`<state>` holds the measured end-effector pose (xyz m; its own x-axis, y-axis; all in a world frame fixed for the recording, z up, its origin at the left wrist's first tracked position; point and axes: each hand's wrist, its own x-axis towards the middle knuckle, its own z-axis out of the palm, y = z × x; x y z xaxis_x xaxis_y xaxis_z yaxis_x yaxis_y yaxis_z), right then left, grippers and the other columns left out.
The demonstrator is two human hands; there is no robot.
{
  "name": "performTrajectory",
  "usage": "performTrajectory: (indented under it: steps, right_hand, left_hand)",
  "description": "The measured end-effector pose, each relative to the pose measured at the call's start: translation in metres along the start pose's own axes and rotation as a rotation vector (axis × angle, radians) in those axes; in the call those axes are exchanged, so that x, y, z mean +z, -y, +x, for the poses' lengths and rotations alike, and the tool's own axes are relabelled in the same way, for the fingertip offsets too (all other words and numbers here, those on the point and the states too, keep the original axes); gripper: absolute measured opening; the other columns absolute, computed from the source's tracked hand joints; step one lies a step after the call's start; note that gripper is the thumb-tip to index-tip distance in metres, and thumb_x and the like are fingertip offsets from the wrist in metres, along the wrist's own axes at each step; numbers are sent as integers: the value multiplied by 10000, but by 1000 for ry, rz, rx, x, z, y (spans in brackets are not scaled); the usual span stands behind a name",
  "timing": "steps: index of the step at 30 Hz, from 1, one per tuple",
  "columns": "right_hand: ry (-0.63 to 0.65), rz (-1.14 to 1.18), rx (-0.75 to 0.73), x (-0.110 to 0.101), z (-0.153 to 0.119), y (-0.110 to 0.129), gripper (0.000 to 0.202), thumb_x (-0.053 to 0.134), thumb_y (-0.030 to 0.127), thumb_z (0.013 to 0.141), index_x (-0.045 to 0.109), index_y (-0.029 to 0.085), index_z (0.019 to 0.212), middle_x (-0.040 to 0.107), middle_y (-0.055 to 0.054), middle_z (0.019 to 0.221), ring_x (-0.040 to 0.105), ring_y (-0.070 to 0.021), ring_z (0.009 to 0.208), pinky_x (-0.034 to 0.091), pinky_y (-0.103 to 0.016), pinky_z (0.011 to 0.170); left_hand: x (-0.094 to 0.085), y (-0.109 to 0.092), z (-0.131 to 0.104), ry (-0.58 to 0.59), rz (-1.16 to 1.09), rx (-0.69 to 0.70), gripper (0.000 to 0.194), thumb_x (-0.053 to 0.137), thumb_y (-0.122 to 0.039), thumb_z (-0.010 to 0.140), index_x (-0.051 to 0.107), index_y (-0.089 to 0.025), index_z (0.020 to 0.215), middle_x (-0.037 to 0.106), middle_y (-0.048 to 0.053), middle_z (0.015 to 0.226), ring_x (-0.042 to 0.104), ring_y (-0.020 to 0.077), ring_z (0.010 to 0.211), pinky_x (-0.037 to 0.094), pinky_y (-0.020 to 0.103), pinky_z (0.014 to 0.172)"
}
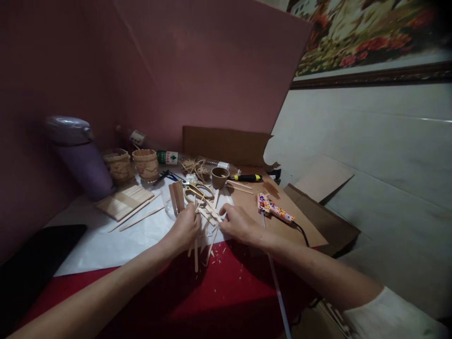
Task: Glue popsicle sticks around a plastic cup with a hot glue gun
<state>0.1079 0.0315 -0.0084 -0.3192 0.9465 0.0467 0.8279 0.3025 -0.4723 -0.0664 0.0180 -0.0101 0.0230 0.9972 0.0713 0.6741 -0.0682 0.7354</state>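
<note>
My left hand [187, 225] is closed around thin wooden craft sticks [196, 256], whose ends poke out above and below the fist. Opposite it, my right hand [236, 222] pinches at the right ends of several split stick pieces [209, 213] piled between the hands. Which pieces it grips is partly hidden by the fingers. Just behind the pile lie gold-handled scissors [198, 191]. Beside my left hand stands a clear plastic cup [171, 208] with brown-coloured strips [177, 197] against it. Small wood splinters [221, 252] are scattered on the red cloth [226, 287].
A bundle of craft sticks [123, 201], two wood-covered cups [146, 165] and a purple bottle [84, 165] are at left. Behind are a small brown pot [220, 179], twine [196, 168] and a yellow-black handled tool [248, 178]. A patterned glue gun [277, 210] lies on cardboard at right.
</note>
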Motion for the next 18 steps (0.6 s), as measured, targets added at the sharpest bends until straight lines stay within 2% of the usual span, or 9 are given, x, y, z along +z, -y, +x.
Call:
performTrajectory:
  steps: [4,7,9,12,14,18]
  right_hand:
    - [-21,-57,39,-9,6,-23,247,565,78,725,671,141,939,658,-42,747,553,-149,672,363,-242,622]
    - [-35,-95,58,-14,7,-29,228,563,88,744,679,137,933,669,-55,761,572,-166,711,375,-257,658]
    - [-36,-121,48,-16,6,-23,202,576,147,779,686,143,948,688,-84,847,591,-190,775,386,-276,691]
    - [-71,-196,-27,-14,2,-2,222,526,256,866,697,175,982,685,-121,1019,612,-226,873,398,-312,740]
    - [-39,-234,-70,-9,0,15,245,495,294,896,708,188,953,700,-117,990,628,-234,883,409,-322,749]
    - [31,-261,-23,2,4,34,280,500,327,877,708,144,922,721,-165,929,651,-264,839,421,-340,696]
  left_hand:
    - [-1,5,0,14,-42,-29,236,412,-88,855,356,-229,674,450,-21,629,441,153,622,340,268,590]
    - [-1,4,0,24,-78,-14,238,413,-83,842,361,-227,659,454,-20,613,436,150,604,332,269,577]
    - [-2,2,0,20,-102,-9,231,407,-77,829,366,-227,659,447,-23,602,431,151,593,325,272,570]
    - [-3,1,2,14,-121,-10,226,400,-68,820,365,-228,664,443,-27,598,436,154,593,323,274,571]
    - [-4,2,3,7,-132,-2,220,399,-70,825,368,-228,675,454,-28,606,445,155,596,331,274,577]
    - [-4,7,3,-30,-135,22,187,416,-100,841,387,-225,704,479,-21,633,459,162,618,351,280,593]
